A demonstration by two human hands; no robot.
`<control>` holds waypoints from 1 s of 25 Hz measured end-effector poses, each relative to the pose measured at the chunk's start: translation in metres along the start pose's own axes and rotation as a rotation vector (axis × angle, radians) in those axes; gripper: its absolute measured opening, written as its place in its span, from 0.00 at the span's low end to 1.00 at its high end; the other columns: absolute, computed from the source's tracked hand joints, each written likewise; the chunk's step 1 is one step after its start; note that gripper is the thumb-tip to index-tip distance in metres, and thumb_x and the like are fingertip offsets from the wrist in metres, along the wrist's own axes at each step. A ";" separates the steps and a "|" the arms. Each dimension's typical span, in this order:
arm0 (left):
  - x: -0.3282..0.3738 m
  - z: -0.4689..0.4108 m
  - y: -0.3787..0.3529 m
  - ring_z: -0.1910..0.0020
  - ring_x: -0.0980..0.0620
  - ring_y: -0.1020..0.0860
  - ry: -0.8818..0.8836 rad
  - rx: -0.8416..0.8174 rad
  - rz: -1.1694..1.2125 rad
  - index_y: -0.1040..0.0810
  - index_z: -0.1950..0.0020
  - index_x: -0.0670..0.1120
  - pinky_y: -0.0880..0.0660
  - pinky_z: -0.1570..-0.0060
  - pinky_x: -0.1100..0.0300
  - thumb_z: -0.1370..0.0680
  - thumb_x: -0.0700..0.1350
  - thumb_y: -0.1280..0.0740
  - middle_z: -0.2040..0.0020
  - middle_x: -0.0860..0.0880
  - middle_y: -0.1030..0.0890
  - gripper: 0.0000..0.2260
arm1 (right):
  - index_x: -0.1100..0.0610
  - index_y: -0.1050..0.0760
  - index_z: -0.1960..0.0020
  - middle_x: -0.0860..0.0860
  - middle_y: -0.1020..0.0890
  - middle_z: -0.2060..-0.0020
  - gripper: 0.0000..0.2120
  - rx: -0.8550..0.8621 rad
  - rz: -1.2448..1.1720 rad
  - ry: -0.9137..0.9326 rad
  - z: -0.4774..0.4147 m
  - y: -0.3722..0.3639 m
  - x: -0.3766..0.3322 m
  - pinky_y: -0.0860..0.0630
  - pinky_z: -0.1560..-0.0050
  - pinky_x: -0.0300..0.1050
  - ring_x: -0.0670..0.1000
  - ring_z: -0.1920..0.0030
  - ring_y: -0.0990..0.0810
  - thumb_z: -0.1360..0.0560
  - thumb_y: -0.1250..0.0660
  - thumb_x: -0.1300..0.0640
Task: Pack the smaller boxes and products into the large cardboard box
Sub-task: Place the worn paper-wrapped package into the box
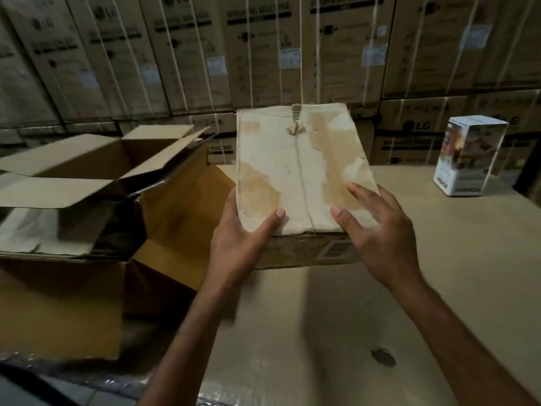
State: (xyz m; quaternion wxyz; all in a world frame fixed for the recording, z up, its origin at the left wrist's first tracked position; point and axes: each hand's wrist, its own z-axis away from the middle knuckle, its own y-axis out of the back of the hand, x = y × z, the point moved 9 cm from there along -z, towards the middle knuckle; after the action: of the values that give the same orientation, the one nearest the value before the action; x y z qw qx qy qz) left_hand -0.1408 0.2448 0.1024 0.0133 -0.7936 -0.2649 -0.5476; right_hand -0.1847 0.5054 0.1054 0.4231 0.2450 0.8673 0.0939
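A small worn cardboard box (295,168) with torn pale tape on its top is held at the centre of view, above a cardboard work surface (292,332). My left hand (238,244) grips its near left corner, thumb on top and fingers underneath. My right hand (377,232) holds the near right corner with the thumb and fingers spread over the top and side. The large cardboard box (87,177) stands open at the left, flaps raised, with white wrapping and dark contents inside. A white printed product box (468,156) stands upright at the far right of the surface.
Stacked washing machine cartons (263,54) form a wall behind everything. A flat brown flap (181,215) of the large box lies between it and the held box. Bubble wrap (123,376) shows at the lower left edge.
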 end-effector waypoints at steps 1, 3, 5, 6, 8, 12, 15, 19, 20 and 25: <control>0.009 -0.006 0.020 0.38 0.62 0.23 -0.030 0.012 -0.011 0.37 0.24 0.64 0.21 0.42 0.58 0.29 0.66 0.25 0.36 0.67 0.25 0.37 | 0.40 0.25 0.28 0.47 0.26 0.28 0.28 0.013 -0.012 0.021 -0.004 -0.008 -0.019 0.26 0.36 0.46 0.48 0.31 0.27 0.26 0.33 0.32; 0.028 -0.018 0.057 0.38 0.61 0.25 -0.088 0.041 -0.045 0.39 0.23 0.62 0.22 0.42 0.59 0.29 0.65 0.25 0.34 0.64 0.26 0.38 | 0.39 0.26 0.28 0.48 0.27 0.28 0.30 0.030 -0.033 0.055 -0.016 -0.024 -0.053 0.25 0.33 0.51 0.49 0.30 0.27 0.27 0.36 0.29; 0.044 -0.032 0.091 0.36 0.59 0.26 -0.139 0.069 -0.069 0.39 0.21 0.59 0.22 0.41 0.59 0.28 0.64 0.26 0.31 0.60 0.27 0.39 | 0.39 0.27 0.28 0.49 0.27 0.27 0.31 0.048 -0.057 0.091 -0.030 -0.040 -0.084 0.25 0.32 0.56 0.50 0.29 0.28 0.28 0.37 0.28; 0.049 -0.039 0.104 0.35 0.58 0.26 -0.156 0.075 -0.074 0.39 0.21 0.58 0.22 0.39 0.58 0.28 0.64 0.26 0.30 0.59 0.27 0.39 | 0.39 0.27 0.28 0.49 0.27 0.27 0.31 0.051 -0.066 0.104 -0.038 -0.047 -0.096 0.26 0.31 0.57 0.51 0.28 0.29 0.28 0.37 0.28; 0.054 -0.053 0.129 0.35 0.58 0.25 -0.185 0.083 -0.067 0.38 0.22 0.57 0.21 0.38 0.55 0.28 0.64 0.26 0.31 0.58 0.25 0.38 | 0.38 0.27 0.28 0.49 0.27 0.27 0.31 0.046 -0.087 0.138 -0.052 -0.063 -0.117 0.27 0.30 0.59 0.51 0.26 0.30 0.28 0.37 0.28; 0.058 -0.084 0.173 0.38 0.60 0.22 -0.251 0.114 -0.069 0.35 0.24 0.56 0.20 0.39 0.55 0.27 0.63 0.25 0.34 0.59 0.22 0.36 | 0.40 0.26 0.28 0.48 0.27 0.28 0.30 0.040 -0.147 0.213 -0.086 -0.098 -0.156 0.27 0.30 0.56 0.48 0.28 0.29 0.27 0.35 0.30; 0.057 -0.117 0.211 0.39 0.59 0.21 -0.275 0.170 -0.087 0.33 0.26 0.57 0.20 0.40 0.52 0.28 0.64 0.25 0.37 0.58 0.21 0.34 | 0.39 0.29 0.27 0.49 0.27 0.28 0.31 0.033 -0.162 0.273 -0.119 -0.138 -0.183 0.26 0.32 0.59 0.50 0.28 0.29 0.26 0.36 0.29; 0.051 -0.173 0.256 0.39 0.55 0.21 -0.284 0.204 -0.098 0.32 0.26 0.55 0.19 0.42 0.48 0.28 0.63 0.25 0.36 0.55 0.21 0.34 | 0.39 0.30 0.27 0.50 0.27 0.28 0.31 0.025 -0.196 0.298 -0.166 -0.200 -0.211 0.23 0.35 0.59 0.52 0.28 0.27 0.27 0.37 0.28; 0.048 -0.186 0.268 0.38 0.54 0.21 -0.281 0.220 -0.115 0.32 0.26 0.54 0.19 0.42 0.48 0.28 0.62 0.25 0.36 0.54 0.22 0.34 | 0.39 0.30 0.27 0.50 0.27 0.28 0.31 0.015 -0.201 0.299 -0.177 -0.216 -0.219 0.23 0.36 0.60 0.53 0.28 0.28 0.27 0.37 0.28; 0.037 -0.241 0.327 0.40 0.54 0.20 -0.266 0.248 -0.136 0.30 0.26 0.53 0.18 0.44 0.52 0.27 0.61 0.25 0.36 0.53 0.20 0.33 | 0.41 0.29 0.28 0.50 0.27 0.30 0.29 -0.066 -0.262 0.296 -0.221 -0.288 -0.261 0.20 0.39 0.58 0.52 0.33 0.26 0.25 0.35 0.33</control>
State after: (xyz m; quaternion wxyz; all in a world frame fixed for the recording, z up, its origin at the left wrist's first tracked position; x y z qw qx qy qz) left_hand -0.1970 -0.0959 0.3190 0.0387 -0.8315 -0.3828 -0.4007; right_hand -0.3203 0.1352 0.3165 0.3077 0.0993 0.9409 0.1013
